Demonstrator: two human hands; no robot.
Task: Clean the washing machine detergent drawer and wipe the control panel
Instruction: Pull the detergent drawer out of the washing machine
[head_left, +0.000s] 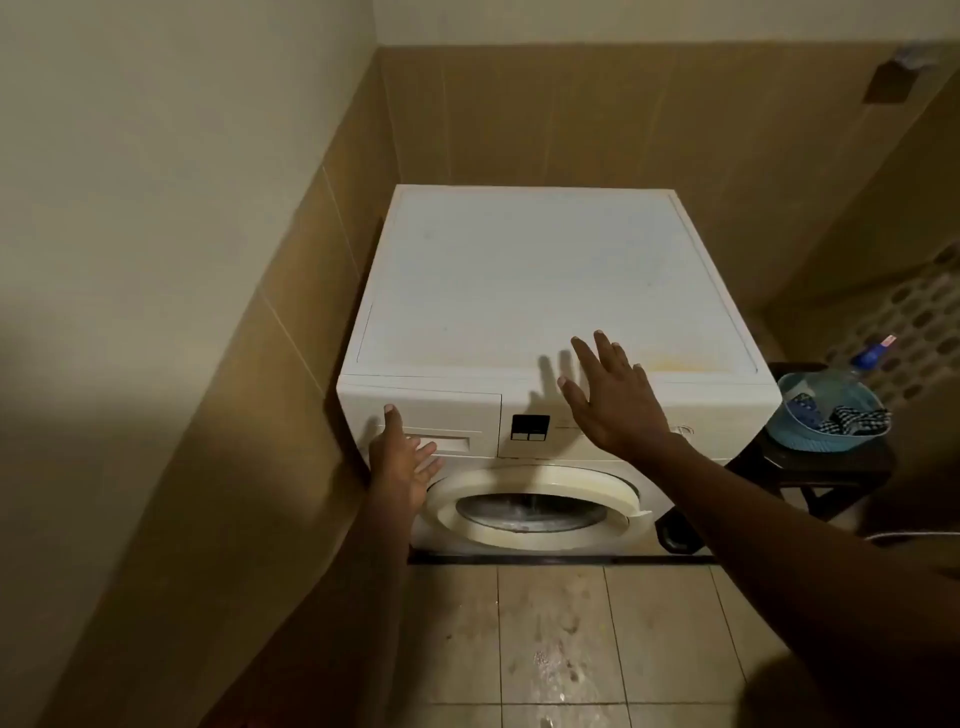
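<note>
A white front-loading washing machine (545, 291) stands in a tiled corner. Its detergent drawer (457, 415) is shut, at the top left of the front. To the drawer's right runs the control panel (530, 427) with a small dark display. My left hand (402, 457) is open, fingers spread, at the drawer's handle recess, with the thumb on the drawer front. My right hand (608, 395) is open, palm down, fingers apart, over the front edge of the top and the panel. Neither hand holds anything.
The round door (540, 506) below the panel looks shut. At the right a dark stool (821, 467) carries a blue basin (826, 410) with a checked cloth and a bottle (872, 356). Tiled walls close in on the left and behind. The floor tiles (561, 639) look wet.
</note>
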